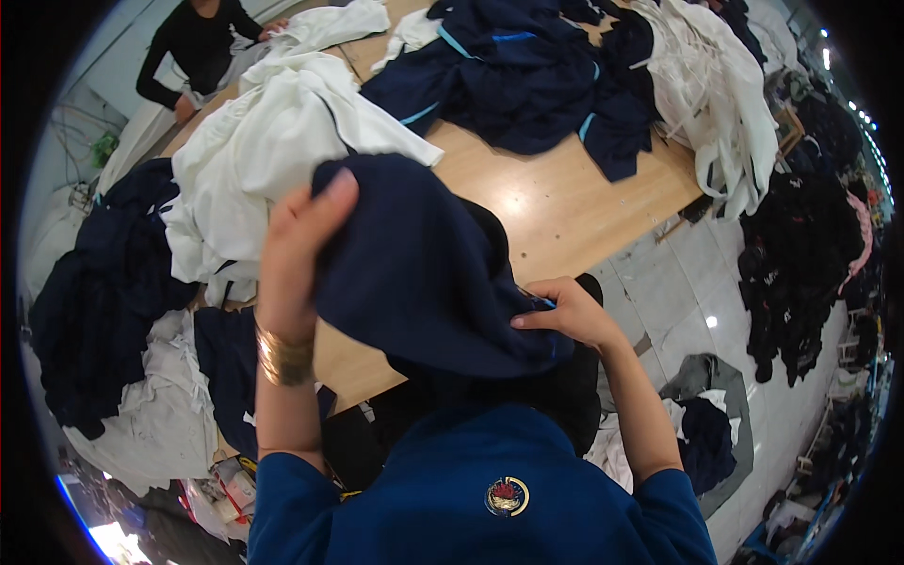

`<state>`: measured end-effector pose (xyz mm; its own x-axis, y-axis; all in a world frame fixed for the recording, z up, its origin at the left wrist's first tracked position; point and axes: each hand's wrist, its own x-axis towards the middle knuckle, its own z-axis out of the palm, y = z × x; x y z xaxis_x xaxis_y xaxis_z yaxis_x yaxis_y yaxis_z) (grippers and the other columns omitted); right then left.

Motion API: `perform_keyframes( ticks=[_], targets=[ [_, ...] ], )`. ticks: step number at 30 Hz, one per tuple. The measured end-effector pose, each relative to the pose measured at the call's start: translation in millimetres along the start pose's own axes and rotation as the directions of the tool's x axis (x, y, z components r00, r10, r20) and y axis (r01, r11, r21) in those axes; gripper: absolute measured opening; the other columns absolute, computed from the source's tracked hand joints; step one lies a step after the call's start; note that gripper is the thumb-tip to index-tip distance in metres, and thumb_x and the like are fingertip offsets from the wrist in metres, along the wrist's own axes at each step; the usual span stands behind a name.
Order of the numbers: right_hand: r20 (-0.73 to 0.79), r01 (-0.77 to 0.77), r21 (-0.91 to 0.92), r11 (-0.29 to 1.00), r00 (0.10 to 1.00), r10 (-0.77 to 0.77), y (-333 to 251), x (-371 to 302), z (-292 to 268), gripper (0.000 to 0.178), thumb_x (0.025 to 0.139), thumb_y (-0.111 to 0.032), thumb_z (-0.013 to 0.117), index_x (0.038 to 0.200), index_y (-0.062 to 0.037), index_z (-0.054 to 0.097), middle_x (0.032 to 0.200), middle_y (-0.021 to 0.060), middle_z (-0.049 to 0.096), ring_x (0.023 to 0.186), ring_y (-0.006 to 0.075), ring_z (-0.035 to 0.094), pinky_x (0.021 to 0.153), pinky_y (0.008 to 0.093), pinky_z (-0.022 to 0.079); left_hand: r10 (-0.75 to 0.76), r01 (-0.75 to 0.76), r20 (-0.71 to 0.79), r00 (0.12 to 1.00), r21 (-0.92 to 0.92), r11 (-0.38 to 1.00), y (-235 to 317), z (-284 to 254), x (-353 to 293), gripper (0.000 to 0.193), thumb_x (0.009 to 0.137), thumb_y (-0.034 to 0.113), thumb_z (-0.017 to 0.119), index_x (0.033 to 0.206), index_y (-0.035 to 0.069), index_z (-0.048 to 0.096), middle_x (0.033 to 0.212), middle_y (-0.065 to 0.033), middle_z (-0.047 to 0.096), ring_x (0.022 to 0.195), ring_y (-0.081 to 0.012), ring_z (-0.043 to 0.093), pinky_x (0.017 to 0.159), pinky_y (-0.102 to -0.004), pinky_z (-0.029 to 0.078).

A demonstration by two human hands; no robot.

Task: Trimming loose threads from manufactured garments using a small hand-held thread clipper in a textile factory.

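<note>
A navy-blue cloth garment (405,273) is stretched between my two hands above my lap and the table's near edge. Its upper left part is gripped by my left hand (299,250), thumb on the near side and the other fingers hidden behind the fabric. My right hand (574,315) pinches the garment's right edge between thumb and fingers. A small light-blue bit shows by the right fingertips; whether it is trim or a tool I cannot make out. Which kind of garment it is does not show.
A wooden table (603,212) lies ahead, with white garments (254,141) on its left and navy garments with light-blue trim (527,75) at the far side. White clothes (716,104) hang over its right end. Across the table's far left, a person in black (198,47) handles white cloth.
</note>
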<state>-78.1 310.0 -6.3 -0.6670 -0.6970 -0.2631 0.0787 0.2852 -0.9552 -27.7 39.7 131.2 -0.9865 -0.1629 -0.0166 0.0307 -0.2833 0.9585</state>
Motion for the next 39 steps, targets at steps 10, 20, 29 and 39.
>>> perform_keyframes(
  ticks=[10, 20, 29, 39],
  targets=[
    [-0.588, 0.199, -0.774, 0.601, 0.127, -0.799, -176.6, -16.6, -82.6, 0.009, 0.083, -0.013, 0.064, 0.089, -0.0086, 0.067, 0.068, -0.0071, 0.052, 0.062, 0.0029, 0.04, 0.056, 0.0169, 0.03, 0.686, -0.676, 0.017, 0.728, -0.148, 0.722, 118.7, -94.3, 21.7, 0.031, 0.092, 0.017, 0.045, 0.116, 0.001, 0.057, 0.108, -0.0114, 0.062, 0.104, -0.0193, 0.057, 0.093, -0.0325, 0.043],
    [-0.568, -0.075, -0.639, 0.765, 0.718, -0.403, -5.5, -22.4, -50.1, 0.011, 0.082, -0.011, 0.064, 0.087, -0.0014, 0.063, 0.07, 0.0066, 0.051, 0.061, 0.0133, 0.045, 0.057, 0.0254, 0.037, -0.404, 0.413, -0.096, 0.91, 0.298, 0.86, -114.1, -183.4, -75.8, 0.033, 0.078, 0.003, 0.055, 0.109, -0.004, 0.058, 0.104, -0.0039, 0.062, 0.092, -0.0096, 0.056, 0.086, -0.0227, 0.043],
    [-0.557, -0.168, -0.56, 0.811, 0.801, -0.218, -5.5, 28.0, -30.1, 0.016, 0.084, -0.015, 0.063, 0.091, -0.0007, 0.063, 0.071, 0.0072, 0.054, 0.062, 0.0136, 0.049, 0.059, 0.025, 0.039, -0.362, 0.386, -0.151, 0.92, 0.18, 0.905, -139.2, -167.6, -99.4, 0.045, 0.083, 0.006, 0.054, 0.126, -0.002, 0.045, 0.116, -0.0035, 0.057, 0.1, -0.0094, 0.054, 0.091, -0.0235, 0.041],
    [-0.636, -0.287, -0.469, 0.835, 0.766, -0.094, 43.6, 116.2, -30.1, 0.028, 0.08, -0.026, 0.067, 0.09, 0.0005, 0.062, 0.067, 0.0045, 0.054, 0.06, 0.0144, 0.049, 0.057, 0.0288, 0.04, -0.517, 0.546, -0.373, 0.77, -0.034, 0.837, -145.8, -167.4, -77.6, 0.033, 0.091, 0.026, 0.055, 0.11, 0.0, 0.058, 0.102, -0.0026, 0.062, 0.091, -0.0057, 0.055, 0.083, -0.0217, 0.043]
  ],
)
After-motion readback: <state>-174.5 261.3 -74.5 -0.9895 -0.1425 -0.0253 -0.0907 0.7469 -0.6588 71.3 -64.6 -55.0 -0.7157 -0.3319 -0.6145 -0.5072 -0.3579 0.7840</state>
